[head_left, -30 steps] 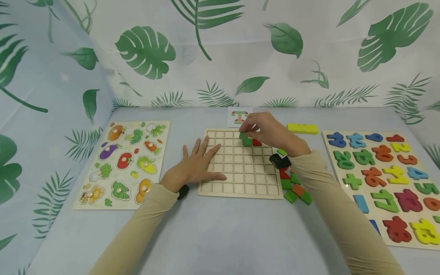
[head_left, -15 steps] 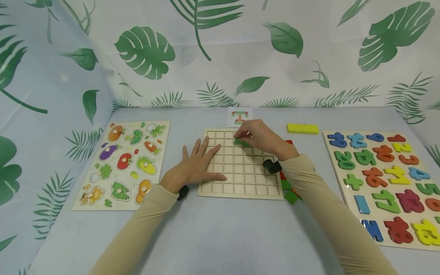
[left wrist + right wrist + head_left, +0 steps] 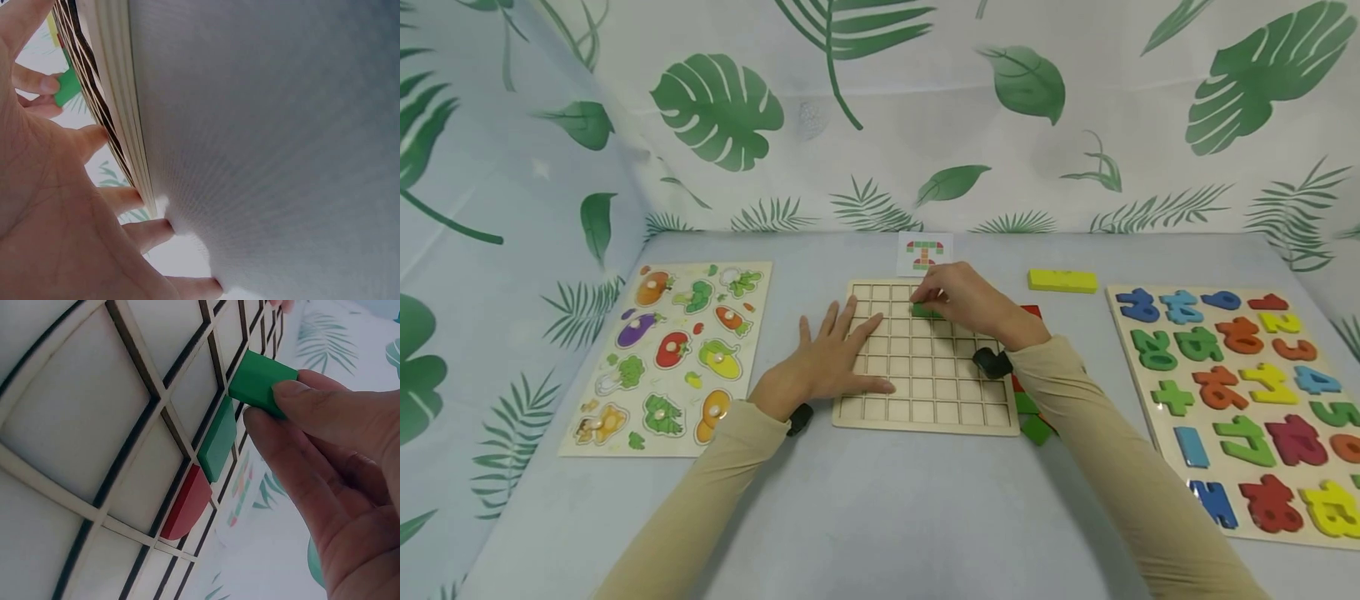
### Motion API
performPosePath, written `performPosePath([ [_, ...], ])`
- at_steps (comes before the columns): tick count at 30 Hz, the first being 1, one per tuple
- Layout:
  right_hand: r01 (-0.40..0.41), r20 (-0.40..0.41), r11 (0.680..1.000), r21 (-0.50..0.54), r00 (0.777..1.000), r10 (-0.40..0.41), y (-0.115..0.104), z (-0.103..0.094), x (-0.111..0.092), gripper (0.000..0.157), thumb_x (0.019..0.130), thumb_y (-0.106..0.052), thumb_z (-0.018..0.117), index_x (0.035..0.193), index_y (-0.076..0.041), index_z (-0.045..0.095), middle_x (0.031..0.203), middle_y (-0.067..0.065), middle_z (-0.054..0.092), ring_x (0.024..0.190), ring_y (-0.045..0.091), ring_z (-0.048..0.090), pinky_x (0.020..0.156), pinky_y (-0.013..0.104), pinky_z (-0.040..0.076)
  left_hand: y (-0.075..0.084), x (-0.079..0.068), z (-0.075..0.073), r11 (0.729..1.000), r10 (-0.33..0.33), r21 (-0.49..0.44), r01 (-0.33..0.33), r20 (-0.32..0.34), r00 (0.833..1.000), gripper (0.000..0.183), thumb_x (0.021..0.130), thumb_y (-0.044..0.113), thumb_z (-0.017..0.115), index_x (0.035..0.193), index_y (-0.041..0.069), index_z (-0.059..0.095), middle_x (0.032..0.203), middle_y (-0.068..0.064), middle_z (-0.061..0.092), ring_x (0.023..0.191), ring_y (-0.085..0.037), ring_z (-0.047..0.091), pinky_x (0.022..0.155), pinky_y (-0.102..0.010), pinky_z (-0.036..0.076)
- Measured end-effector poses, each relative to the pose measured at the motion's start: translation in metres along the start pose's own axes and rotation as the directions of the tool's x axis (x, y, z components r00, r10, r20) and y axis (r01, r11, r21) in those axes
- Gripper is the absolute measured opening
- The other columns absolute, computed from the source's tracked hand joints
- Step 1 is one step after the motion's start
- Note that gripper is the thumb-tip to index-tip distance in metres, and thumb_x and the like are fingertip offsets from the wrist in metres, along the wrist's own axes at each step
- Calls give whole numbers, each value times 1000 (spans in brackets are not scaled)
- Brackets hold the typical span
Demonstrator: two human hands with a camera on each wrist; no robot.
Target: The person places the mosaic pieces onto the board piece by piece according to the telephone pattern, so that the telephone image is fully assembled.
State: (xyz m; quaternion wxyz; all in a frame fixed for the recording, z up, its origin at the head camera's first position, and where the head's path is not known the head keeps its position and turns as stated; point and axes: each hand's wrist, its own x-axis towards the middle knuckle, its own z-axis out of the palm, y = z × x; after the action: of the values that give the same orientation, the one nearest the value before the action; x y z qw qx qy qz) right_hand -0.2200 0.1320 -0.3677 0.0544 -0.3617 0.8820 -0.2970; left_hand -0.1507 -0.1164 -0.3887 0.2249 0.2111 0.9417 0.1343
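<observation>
My right hand (image 3: 977,307) pinches a green square block (image 3: 261,382) between thumb and fingers at the far rows of a wooden grid board (image 3: 925,421). The block is tilted, one edge at a cell of the grid, in the right wrist view. Beside it, a second green block (image 3: 219,442) and a red piece with a rounded side (image 3: 189,505) sit in neighbouring cells. My left hand (image 3: 823,362) rests with spread fingers on the board's left side. In the left wrist view, some of its fingertips (image 3: 200,287) touch the tabletop.
A small pattern card (image 3: 924,253) lies behind the board. Loose green and red blocks (image 3: 1036,430) lie at its right, partly under my sleeve. A yellow block (image 3: 1062,281) stands farther back. A vegetable puzzle (image 3: 752,292) is at left, a number puzzle (image 3: 1157,446) at right.
Over the last second my right hand has shifted left and slightly nearer, carrying the green block to the neighbouring cell. It has barely moved in the last half second. The left hand stays put.
</observation>
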Motion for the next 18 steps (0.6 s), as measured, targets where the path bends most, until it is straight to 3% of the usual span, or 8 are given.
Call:
performPosePath([
  [10, -10, 42, 994, -113, 999, 15, -5, 1, 6, 17, 91, 11, 73, 107, 9, 79, 103, 20, 73, 98, 34, 70, 84, 43, 60, 1, -1, -1, 1000, 7, -5, -7, -6, 1000, 105, 94, 71, 62, 171, 26, 6, 172, -17, -18, 158, -41, -17, 116, -76, -8],
  [18, -27, 61, 989, -146, 997, 36, -5, 3, 7, 17, 93, 11, 72, 109, 9, 78, 105, 21, 73, 102, 35, 70, 87, 43, 59, 2, -1, -1, 1000, 6, 5, -6, -6, 1000, 105, 94, 72, 62, 171, 27, 5, 172, -16, -19, 158, -41, -17, 117, -76, -8],
])
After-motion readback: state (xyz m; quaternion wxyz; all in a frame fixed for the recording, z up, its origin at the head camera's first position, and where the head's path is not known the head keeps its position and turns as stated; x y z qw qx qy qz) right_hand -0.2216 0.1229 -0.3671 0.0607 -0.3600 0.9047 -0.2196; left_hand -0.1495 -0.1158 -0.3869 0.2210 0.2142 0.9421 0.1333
